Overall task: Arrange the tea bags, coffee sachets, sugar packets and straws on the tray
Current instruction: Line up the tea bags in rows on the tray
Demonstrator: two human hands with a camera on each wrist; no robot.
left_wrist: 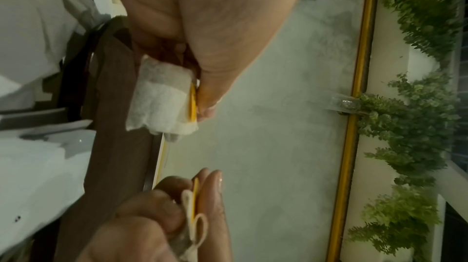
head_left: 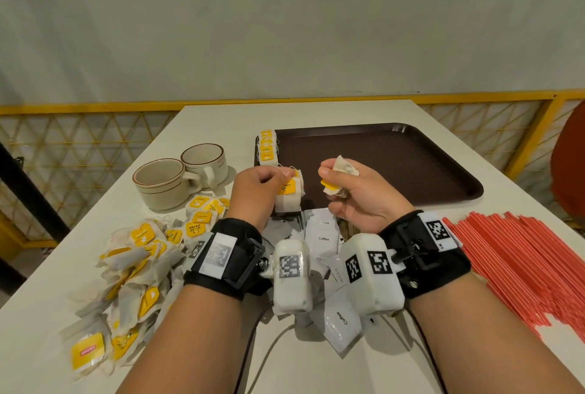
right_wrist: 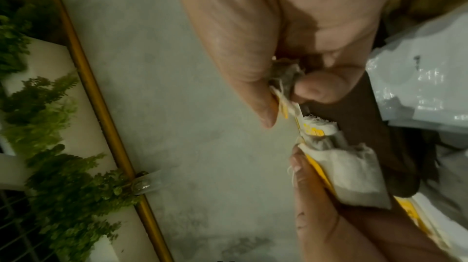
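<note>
Fingers [head_left: 286,173] of each hand pinch tea bags [head_left: 289,196] over the tray's [head_left: 443,178] near-left corner.

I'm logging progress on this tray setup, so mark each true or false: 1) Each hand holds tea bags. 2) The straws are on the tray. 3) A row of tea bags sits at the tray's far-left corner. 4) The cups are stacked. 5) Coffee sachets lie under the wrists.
1) The left hand grips a stack of tea bags; the right hand pinches a tea bag. True.
2) False: the straws lie on the table, right of the tray.
3) The row of tea bags. True.
4) False: the cups stand side by side.
5) The coffee sachets. True.
</note>
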